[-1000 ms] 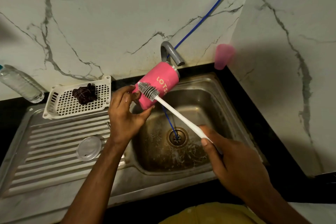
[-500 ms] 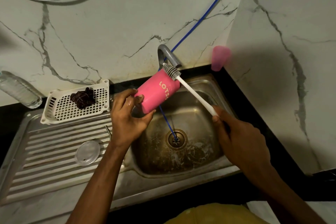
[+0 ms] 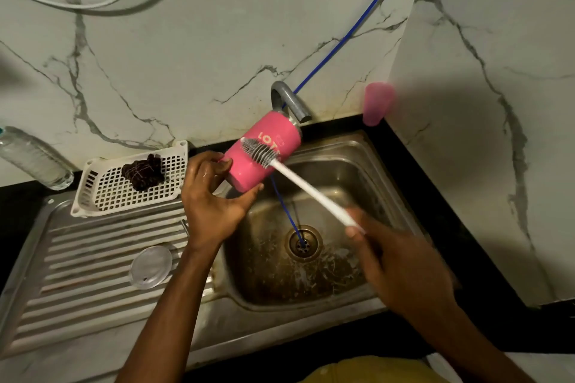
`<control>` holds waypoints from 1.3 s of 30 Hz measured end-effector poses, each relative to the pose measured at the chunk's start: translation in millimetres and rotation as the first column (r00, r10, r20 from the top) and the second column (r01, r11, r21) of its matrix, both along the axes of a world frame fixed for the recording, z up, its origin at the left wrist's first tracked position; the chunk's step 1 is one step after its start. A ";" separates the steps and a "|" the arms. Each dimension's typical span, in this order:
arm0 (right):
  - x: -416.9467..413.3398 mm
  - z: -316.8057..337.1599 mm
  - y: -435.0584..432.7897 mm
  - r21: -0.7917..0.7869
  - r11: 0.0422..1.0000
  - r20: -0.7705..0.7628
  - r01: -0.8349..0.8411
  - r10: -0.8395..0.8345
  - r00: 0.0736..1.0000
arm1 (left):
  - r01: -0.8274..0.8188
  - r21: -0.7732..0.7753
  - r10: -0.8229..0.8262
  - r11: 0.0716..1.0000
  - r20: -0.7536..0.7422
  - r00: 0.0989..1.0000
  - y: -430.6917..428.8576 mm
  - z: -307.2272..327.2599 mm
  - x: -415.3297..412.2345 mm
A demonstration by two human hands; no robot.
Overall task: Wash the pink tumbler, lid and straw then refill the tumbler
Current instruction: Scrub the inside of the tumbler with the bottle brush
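The pink tumbler [image 3: 249,162] lies tilted over the sink basin [image 3: 367,165], its mouth toward the tap [image 3: 289,99]. My left hand [image 3: 214,199] grips its base end. My right hand [image 3: 401,261] grips the white handle of a bottle brush [image 3: 305,186]; the grey bristle head lies against the tumbler's outer side over the lettering. The clear round lid [image 3: 151,267] lies flat on the ribbed drainboard [image 3: 77,258]. I see no straw that I can identify.
A white slotted basket [image 3: 105,193] with a dark scrubber [image 3: 143,172] sits at the back left, beside a clear plastic bottle [image 3: 34,158]. A thin blue tube [image 3: 286,211] runs down the wall into the drain [image 3: 303,242]. A pink cup [image 3: 378,102] stands in the back right corner.
The brush head slid from the tumbler's rim back down along its side, after going up from the base end. My right hand pulled back toward me. The left hand kept holding the tumbler.
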State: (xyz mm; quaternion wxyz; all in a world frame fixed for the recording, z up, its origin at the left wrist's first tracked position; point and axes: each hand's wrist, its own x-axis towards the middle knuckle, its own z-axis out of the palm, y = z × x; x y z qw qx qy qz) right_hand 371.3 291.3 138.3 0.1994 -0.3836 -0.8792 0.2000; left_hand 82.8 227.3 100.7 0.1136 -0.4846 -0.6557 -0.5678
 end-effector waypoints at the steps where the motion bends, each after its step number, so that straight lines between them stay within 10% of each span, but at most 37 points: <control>1: 0.9 2.7 6.2 0.007 1.000 -0.001 0.029 -0.029 1.000 | -0.002 -0.021 0.001 1.000 -0.035 0.999 -0.4 -1.2 0.7; 15: 9.6 1.0 29.4 -0.087 0.981 0.038 0.172 -0.169 0.985 | 0.011 0.006 -0.012 1.000 0.050 0.999 -0.8 -2.7 12.9; 25: 17.5 -4.0 18.5 -0.189 0.961 -0.216 0.204 -0.243 0.946 | 0.060 0.073 -0.069 0.996 0.127 0.990 -0.2 8.9 16.6; 34: 8.8 -15.6 -13.9 -0.040 0.994 -0.070 -0.102 0.099 0.993 | 0.002 0.064 -0.011 0.998 0.135 0.991 2.7 5.2 11.7; 39: 14.1 -14.9 9.3 -0.054 0.998 -0.161 0.045 -0.053 0.985 | 0.003 0.033 -0.009 0.999 0.198 0.980 -3.2 3.6 15.3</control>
